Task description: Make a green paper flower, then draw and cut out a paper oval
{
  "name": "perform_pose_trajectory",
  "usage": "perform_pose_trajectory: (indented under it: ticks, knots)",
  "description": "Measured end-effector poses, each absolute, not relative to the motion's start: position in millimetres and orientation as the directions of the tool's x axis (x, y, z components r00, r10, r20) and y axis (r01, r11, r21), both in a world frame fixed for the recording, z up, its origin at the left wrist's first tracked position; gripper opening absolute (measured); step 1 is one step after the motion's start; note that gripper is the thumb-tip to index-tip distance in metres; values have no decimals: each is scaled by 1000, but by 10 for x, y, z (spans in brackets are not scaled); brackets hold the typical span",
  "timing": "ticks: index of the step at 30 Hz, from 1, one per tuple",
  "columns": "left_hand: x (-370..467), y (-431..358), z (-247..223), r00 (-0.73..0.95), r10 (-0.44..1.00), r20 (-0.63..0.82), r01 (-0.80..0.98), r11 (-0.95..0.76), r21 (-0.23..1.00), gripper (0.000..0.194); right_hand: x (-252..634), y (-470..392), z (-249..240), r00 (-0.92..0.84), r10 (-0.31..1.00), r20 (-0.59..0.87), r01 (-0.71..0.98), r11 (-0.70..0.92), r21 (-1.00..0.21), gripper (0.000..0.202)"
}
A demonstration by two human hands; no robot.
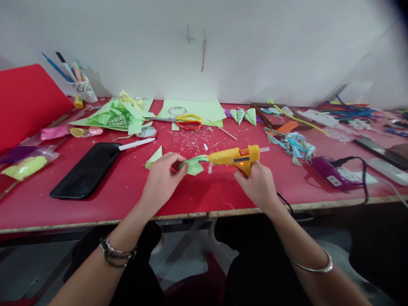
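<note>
My left hand point(163, 177) pinches a small piece of light green paper point(194, 166) between thumb and fingers, just above the red tabletop. My right hand point(259, 182) is wrapped round the handle of a yellow glue gun point(228, 156), which points left with its nozzle at the edge of the paper. A small light on its side glows orange, and a clear glue stick point(264, 149) pokes out at the back. Another folded green paper piece point(155, 157) lies just behind my left hand.
A black phone point(87, 172) lies at left. Scissors point(188, 121), green paper scraps point(111, 115) and folded green cones point(240, 115) lie toward the wall. At right are yarn-like scraps point(295, 146) and a purple power strip point(333, 172) with cables. Another person's hand point(400, 151) shows at the right edge.
</note>
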State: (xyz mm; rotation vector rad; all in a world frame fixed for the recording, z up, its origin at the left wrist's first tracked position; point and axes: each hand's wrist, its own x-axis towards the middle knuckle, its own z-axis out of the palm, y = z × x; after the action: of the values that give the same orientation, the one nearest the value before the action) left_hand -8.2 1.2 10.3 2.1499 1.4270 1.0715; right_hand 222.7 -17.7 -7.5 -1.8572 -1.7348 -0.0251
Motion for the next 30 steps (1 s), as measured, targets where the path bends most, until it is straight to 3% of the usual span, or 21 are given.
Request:
perform_pose_trajectory:
  ticks: [7, 13, 16, 19, 23, 25, 28, 30]
  knots:
    - [-76, 5, 123, 193, 919, 343, 532, -392, 751, 11, 2483, -53, -140, 254, 869, 424, 882, -28, -471, 39]
    - [-58, 7, 125, 193, 957, 218, 410, -280, 868, 13, 2699, 75, -288, 227, 893, 389, 843, 19, -537, 31]
    - [-56, 22, 104, 195, 958, 211, 382, -273, 883, 12, 2741, 111, -289, 276, 859, 430, 813, 31, -582, 42]
    - [-54, 38, 95, 188, 953, 239, 403, -297, 866, 9, 2755, 101, -201, 353, 709, 611, 777, 142, -613, 45]
    - [-42, 36, 115, 184, 948, 258, 440, -315, 841, 9, 2618, -29, -27, 413, 425, 806, 737, 364, -570, 27]
    - [-32, 26, 124, 193, 949, 251, 443, -313, 840, 12, 2457, -127, 26, 319, 462, 828, 680, 497, -539, 24]
    - [-14, 14, 126, 217, 947, 236, 440, -311, 842, 11, 2172, -246, 47, -44, 676, 736, 582, 616, -531, 28]
    - [-3, 12, 123, 238, 943, 234, 438, -319, 840, 11, 2015, -283, 50, -279, 720, 636, 524, 669, -527, 30]
